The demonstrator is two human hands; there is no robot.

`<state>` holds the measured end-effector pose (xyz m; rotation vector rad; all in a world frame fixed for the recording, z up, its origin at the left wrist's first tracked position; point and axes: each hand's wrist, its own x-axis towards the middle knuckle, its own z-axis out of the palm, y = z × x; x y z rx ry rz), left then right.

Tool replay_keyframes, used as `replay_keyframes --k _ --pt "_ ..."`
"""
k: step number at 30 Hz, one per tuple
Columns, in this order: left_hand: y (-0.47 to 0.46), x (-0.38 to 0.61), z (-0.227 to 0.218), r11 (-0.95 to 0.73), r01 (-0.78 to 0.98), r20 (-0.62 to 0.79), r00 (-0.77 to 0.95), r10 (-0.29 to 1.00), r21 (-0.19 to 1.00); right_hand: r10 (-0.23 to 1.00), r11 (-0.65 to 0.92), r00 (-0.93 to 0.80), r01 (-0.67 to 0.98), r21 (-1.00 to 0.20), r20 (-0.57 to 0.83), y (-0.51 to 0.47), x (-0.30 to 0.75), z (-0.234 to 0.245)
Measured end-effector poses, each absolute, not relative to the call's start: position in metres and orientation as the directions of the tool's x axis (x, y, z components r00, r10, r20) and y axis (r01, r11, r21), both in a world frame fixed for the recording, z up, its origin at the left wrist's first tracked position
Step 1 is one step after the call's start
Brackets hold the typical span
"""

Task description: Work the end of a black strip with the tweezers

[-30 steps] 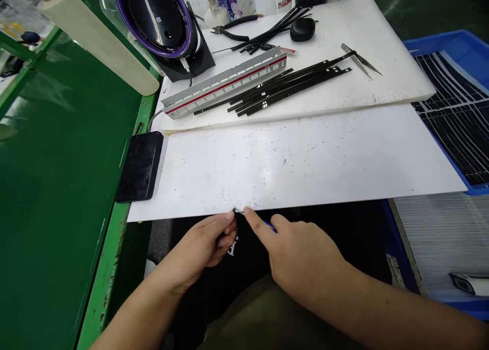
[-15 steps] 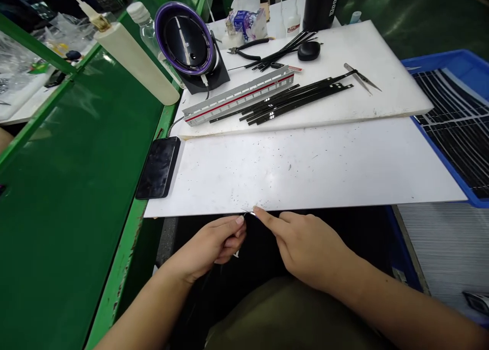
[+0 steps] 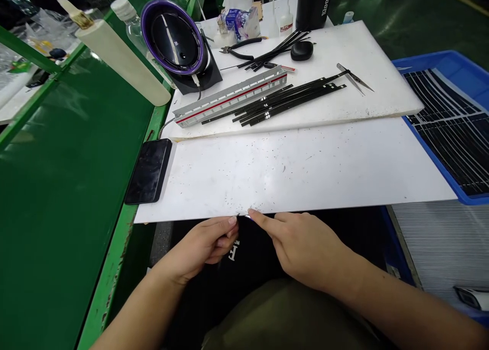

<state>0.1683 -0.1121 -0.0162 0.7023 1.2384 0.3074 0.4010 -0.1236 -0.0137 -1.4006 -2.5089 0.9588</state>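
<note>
My left hand [image 3: 204,243] and my right hand [image 3: 305,248] meet at the near edge of a white board [image 3: 298,169], just below it. Their fingertips pinch a tiny thin piece [image 3: 243,216] between them; it is too small to make out. The left fingers are curled, and the right index finger points at the piece. On a thicker white board [image 3: 362,49] behind lie several black strips [image 3: 290,98] next to a grey slotted rail with a red line [image 3: 229,98].
A black phone [image 3: 148,170] lies at the board's left edge by the green frame. Tweezers [image 3: 353,77], pliers [image 3: 240,47], a purple-rimmed black device [image 3: 173,34] and a white tube [image 3: 122,64] sit behind. A blue tray of dark strips [image 3: 454,120] stands at right.
The view has shifted a little; both hands stay together at the board's near edge, pinching the small piece. A blue bit seen under the right finger earlier is hidden now.
</note>
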Motion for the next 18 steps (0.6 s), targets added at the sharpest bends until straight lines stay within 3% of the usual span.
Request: replay_keyframes --k 4,11,15,18 --pt "-0.112 0.168 -0.015 0.754 0.154 -0.754 0.321 0.573 0.638 0.796 0.398 -0.571 0.743 -0.538 -0.200 -0.124 0.400 -0.011" --pt "-0.112 0.165 -0.021 0.781 0.101 -0.758 0.343 0.555 0.617 0.815 0.488 -0.556 0.811 -0.323 -0.163 -0.137 0.387 -0.015" --pt "-0.118 0.161 -0.006 0.774 0.060 -0.724 0.404 0.559 0.630 0.814 0.461 -0.565 0.768 -0.444 -0.133 -0.139 0.394 -0.018" --pt "-0.124 0.163 0.024 0.656 -0.032 -0.613 0.325 0.720 0.754 0.847 0.415 -0.531 0.702 -0.579 -0.036 -0.136 0.426 -0.015"
